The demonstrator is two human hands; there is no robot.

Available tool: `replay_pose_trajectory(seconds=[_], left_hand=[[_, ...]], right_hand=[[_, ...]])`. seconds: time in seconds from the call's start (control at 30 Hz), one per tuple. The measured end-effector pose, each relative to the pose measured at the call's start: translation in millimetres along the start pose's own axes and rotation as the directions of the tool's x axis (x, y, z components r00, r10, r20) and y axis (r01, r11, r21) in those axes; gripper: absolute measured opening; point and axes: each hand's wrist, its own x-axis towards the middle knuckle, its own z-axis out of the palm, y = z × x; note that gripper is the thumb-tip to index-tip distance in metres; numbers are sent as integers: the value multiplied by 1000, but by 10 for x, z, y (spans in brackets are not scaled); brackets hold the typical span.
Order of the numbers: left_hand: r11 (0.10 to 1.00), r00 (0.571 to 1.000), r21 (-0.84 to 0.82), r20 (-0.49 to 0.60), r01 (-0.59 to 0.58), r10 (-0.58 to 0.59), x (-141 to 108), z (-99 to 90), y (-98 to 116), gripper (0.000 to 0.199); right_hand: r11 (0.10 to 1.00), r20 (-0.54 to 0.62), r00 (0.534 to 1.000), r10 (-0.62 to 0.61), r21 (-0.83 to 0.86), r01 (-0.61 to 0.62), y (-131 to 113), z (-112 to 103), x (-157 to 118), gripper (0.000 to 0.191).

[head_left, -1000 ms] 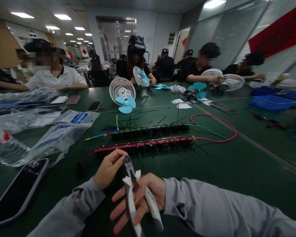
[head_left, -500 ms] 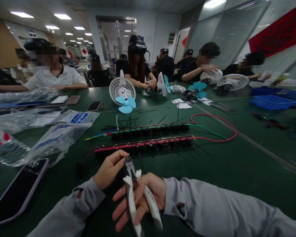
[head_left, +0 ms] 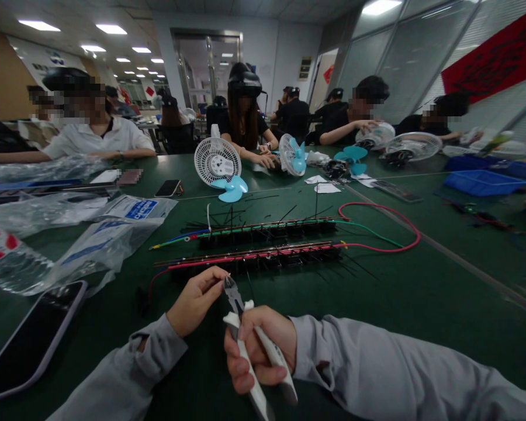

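Note:
My right hand [head_left: 263, 345] is wrapped round the white-handled diagonal cutters [head_left: 241, 324], with the fingers curled about both handles. The cutter jaws point up and away from me and meet the fingertips of my left hand [head_left: 197, 301]. That left hand is pinched closed just in front of the near wiring strip [head_left: 263, 256]; what lies between its fingers is too small to make out. Red wire runs along this near strip, and thin black cable tie tails stick out of it. Behind it lies a second strip [head_left: 267, 227] with a green wire, also bristling with black tails.
A phone [head_left: 33, 339] and clear plastic bags [head_left: 109, 228] lie at left. A red cable loop [head_left: 414, 228] curves at right. Across the table are a white fan grille [head_left: 218, 162], blue fan blades [head_left: 232, 188], blue trays [head_left: 486, 181] and several seated people.
My right hand's fingers have curled from spread to wrapped round the cutter handles, and the handles have swung slightly right. My left hand stays put. Opposite, a person has turned a fan head.

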Motion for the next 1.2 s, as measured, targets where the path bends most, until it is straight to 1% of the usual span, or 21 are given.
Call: replay_pose_trajectory(seconds=[0.27, 0.4, 0.53, 0.6, 0.67, 0.77, 0.93, 1.2], left_hand=[[1000, 1000, 6, -1, -20, 20, -1, 7, 5, 19], [999, 999, 17, 34, -38, 38, 1, 10, 11, 21], [999, 999, 21, 20, -41, 40, 0, 17, 25, 21], [999, 1000, 21, 3, -24, 24, 0, 20, 27, 21], [1000, 1000, 14, -17, -6, 7, 3, 20, 19, 21], [1000, 999, -6, -40, 1, -2, 8, 14, -5, 21], [1000, 997, -28, -81, 8, -10, 11, 1, -40, 20], [998, 997, -58, -79, 1, -5, 18, -15, -83, 19]], right_hand=[[1000, -55, 998, 17, -7, -17, -17, 46, -3, 16], [999, -43, 998, 37, -19, -37, -21, 43, -1, 16], [999, 11, 999, 34, -13, -34, -11, -28, 15, 18], [1000, 43, 999, 7, -18, -6, 6, -91, 39, 22], [998, 83, 996, -30, -61, 35, 26, -146, 67, 30], [995, 110, 994, -14, -93, 24, 42, -164, 90, 45], [998, 86, 996, -9, -56, 14, 28, -74, 64, 58], [999, 62, 998, 3, -47, 0, 8, -29, 47, 64]])
